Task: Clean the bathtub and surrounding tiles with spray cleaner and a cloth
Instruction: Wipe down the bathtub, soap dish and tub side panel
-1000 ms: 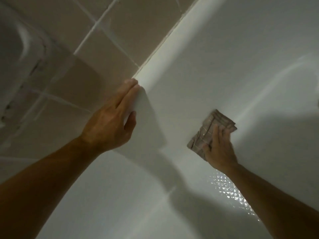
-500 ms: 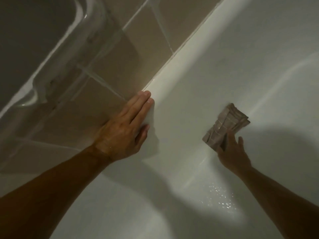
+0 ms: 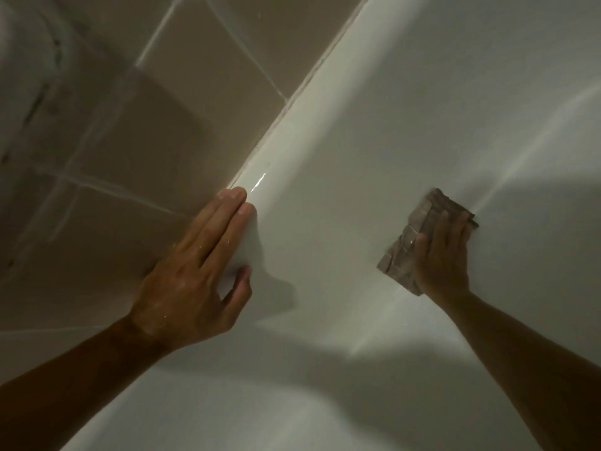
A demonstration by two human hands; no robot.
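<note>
White enamel fills most of the view: the bathtub (image 3: pixel 374 157), its rounded rim running diagonally beside beige tiles (image 3: pixel 169 131) with pale grout lines. The right hand (image 3: pixel 444 255) presses a folded brownish cloth (image 3: pixel 419 236) flat against the tub's inner wall, fingers laid fairly straight over it; the cloth sticks out beyond the fingertips and past the thumb side of the hand. Well apart from it, the left hand (image 3: pixel 201 271) rests on the rim with straight fingers together, thumb spread onto the enamel, holding nothing. The tiles lie just beyond its knuckles. A small wet glint shows on the rim just past its fingertips.
</note>
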